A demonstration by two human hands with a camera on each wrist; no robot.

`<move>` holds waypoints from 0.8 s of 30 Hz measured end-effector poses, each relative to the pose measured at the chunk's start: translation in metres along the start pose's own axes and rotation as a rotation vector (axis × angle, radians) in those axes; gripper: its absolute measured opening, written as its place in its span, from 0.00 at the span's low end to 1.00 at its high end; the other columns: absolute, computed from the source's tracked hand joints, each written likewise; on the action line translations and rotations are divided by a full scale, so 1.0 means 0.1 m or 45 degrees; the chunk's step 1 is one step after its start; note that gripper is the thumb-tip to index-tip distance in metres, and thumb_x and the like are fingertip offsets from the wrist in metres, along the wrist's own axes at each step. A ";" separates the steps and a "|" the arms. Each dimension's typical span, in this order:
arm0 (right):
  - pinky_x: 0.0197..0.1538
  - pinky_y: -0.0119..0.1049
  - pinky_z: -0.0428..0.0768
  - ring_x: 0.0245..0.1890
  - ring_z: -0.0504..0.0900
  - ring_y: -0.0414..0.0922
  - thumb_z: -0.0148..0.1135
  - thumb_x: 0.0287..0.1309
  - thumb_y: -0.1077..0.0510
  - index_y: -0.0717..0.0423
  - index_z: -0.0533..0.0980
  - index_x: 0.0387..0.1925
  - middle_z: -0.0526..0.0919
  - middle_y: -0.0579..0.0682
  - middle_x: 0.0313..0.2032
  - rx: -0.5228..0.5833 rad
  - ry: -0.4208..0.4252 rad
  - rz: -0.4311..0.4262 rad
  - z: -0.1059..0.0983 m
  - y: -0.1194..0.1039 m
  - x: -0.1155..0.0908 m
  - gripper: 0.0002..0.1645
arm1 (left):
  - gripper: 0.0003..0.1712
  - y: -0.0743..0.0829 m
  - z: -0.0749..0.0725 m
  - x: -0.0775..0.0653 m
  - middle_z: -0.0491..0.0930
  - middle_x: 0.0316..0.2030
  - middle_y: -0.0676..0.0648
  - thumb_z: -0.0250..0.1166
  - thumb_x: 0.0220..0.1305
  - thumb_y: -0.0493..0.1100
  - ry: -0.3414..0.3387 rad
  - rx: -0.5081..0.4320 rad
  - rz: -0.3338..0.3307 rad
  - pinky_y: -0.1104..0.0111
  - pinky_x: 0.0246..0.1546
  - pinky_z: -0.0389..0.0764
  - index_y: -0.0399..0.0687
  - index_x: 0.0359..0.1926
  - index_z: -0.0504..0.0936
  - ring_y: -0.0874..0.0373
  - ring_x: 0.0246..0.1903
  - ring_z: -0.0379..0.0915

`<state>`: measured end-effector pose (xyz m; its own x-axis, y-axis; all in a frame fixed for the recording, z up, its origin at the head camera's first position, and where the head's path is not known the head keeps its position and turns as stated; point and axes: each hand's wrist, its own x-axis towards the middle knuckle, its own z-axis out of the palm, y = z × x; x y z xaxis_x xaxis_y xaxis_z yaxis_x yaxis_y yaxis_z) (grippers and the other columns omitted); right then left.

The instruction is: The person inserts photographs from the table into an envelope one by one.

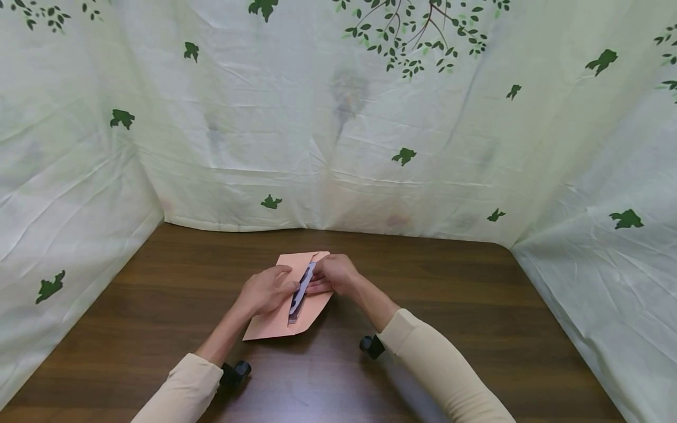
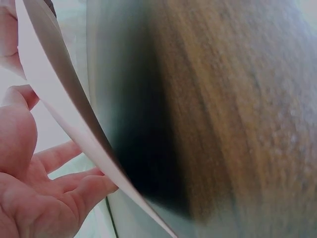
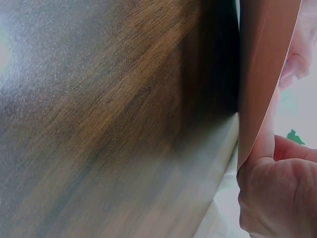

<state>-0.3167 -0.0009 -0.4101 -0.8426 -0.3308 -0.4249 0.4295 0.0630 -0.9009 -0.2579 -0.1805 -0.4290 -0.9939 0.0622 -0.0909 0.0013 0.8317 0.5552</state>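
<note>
A salmon-pink envelope [image 1: 270, 324] lies tilted over the table, with a long opening down its middle. A pale bluish paper slip with dark marks [image 1: 302, 289] shows in that opening, its lower part inside the envelope. My left hand [image 1: 268, 289] holds the left part of the envelope, thumb at the edge of the opening; in the left wrist view its fingers touch the upper face. With bent fingers, my right hand [image 1: 337, 275] pinches the slip near its upper end, and its other fingers lie over the envelope's right side. The right fingertips are partly hidden.
Brown wooden table [image 1: 455, 294] stretches around the envelope. White cloth with green leaf prints [image 1: 238, 147] hangs at the back and both sides. Black wrist cameras [image 1: 235, 373] sit beneath both forearms, low over the tabletop.
</note>
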 end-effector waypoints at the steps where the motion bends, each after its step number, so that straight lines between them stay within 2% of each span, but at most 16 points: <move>1: 0.34 0.40 0.88 0.23 0.87 0.49 0.51 0.66 0.70 0.71 0.74 0.44 0.81 0.59 0.29 0.002 0.004 -0.002 0.00 0.00 0.00 0.08 | 0.34 0.00 0.00 0.00 0.72 0.68 0.35 0.57 0.71 0.57 0.001 0.003 0.005 0.41 0.65 0.68 0.44 0.70 0.72 0.33 0.67 0.67; 7: 0.34 0.41 0.88 0.22 0.87 0.49 0.52 0.66 0.70 0.71 0.73 0.46 0.81 0.59 0.28 0.007 0.021 -0.010 0.01 0.01 0.01 0.09 | 0.33 0.01 -0.01 -0.01 0.73 0.68 0.35 0.57 0.71 0.56 0.009 0.007 0.011 0.41 0.64 0.68 0.43 0.70 0.72 0.33 0.67 0.67; 15: 0.32 0.40 0.88 0.21 0.86 0.48 0.52 0.66 0.70 0.66 0.73 0.40 0.81 0.58 0.26 0.013 0.021 -0.014 0.01 0.04 0.05 0.04 | 0.33 0.02 0.01 0.00 0.73 0.68 0.35 0.56 0.71 0.56 0.009 0.000 0.013 0.41 0.65 0.67 0.43 0.70 0.72 0.34 0.67 0.67; 24: 0.30 0.40 0.87 0.19 0.86 0.47 0.52 0.66 0.70 0.65 0.72 0.39 0.80 0.57 0.25 0.010 0.041 -0.021 0.03 0.06 0.07 0.03 | 0.32 0.01 0.01 -0.02 0.74 0.67 0.36 0.57 0.70 0.55 0.023 0.012 0.024 0.41 0.64 0.69 0.43 0.69 0.73 0.33 0.66 0.69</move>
<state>-0.3190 -0.0052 -0.4181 -0.8595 -0.3016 -0.4128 0.4178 0.0507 -0.9071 -0.2559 -0.1791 -0.4286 -0.9955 0.0681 -0.0654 0.0211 0.8356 0.5489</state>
